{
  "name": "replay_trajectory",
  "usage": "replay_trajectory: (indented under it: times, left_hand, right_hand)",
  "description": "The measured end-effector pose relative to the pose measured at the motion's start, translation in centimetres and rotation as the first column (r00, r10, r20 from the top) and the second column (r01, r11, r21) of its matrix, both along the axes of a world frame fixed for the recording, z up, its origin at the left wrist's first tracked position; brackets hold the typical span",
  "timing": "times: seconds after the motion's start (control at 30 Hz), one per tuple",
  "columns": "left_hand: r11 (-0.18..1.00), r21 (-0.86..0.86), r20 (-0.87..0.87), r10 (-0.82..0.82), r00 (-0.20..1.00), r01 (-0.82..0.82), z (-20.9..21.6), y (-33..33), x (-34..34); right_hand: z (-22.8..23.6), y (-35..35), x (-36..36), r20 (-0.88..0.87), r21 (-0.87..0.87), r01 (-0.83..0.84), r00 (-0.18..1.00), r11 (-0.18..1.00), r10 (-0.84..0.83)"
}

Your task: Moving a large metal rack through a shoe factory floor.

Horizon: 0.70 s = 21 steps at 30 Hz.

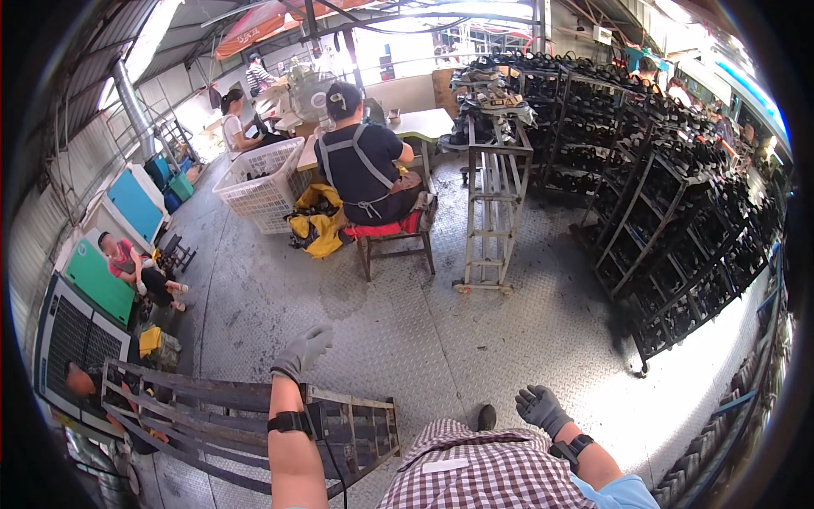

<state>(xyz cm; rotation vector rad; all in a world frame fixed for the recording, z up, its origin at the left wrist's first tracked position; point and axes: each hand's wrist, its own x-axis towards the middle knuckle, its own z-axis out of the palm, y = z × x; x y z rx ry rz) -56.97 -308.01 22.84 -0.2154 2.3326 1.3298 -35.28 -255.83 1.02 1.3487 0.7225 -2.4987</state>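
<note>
My left hand (303, 353), in a grey glove, is raised over the floor with its fingers stretched out. It holds nothing and is nearest to a dark metal rack (352, 409) behind and beside my left forearm. At the right of my body my right hand (543, 409), also gloved in grey, hangs with loosely bent fingers apart and nothing in it. A black band with a small box and cable sits on my left forearm; another black band is on my right wrist. A checked apron (483, 475) covers my front.
Ahead, a person sits on a chair (398, 242) at a white table (428, 123), beside a white basket (263, 182) and yellow bag (326, 233). A wheeled metal rack (494, 216) holds footwear on top. Shoe-filled racks (670, 229) line the right. Other people sit at left.
</note>
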Motion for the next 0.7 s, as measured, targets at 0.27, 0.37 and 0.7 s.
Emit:
replay_trajectory:
  times: [0.27, 0.37, 0.7]
  left_hand:
    - [0.999, 0.045, -0.004, 0.010, 1.000, -0.010, 0.14, 0.17, 0.05]
    - [1.000, 0.028, -0.009, 0.000, 1.000, 0.000, 0.32, 0.22, 0.08]
    - [1.000, 0.025, -0.016, 0.011, 1.000, -0.011, -0.26, -0.05, -0.10]
  right_hand:
    - [0.28, 0.04, -0.05, 0.005, 0.019, -0.002, 1.000, 1.000, 0.002]
    - [0.42, 0.08, -0.13, 0.020, -0.001, 0.006, 1.000, 1.000, -0.006]
    - [0.33, 0.17, -0.12, 0.009, 0.001, 0.011, 1.000, 1.000, -0.011]
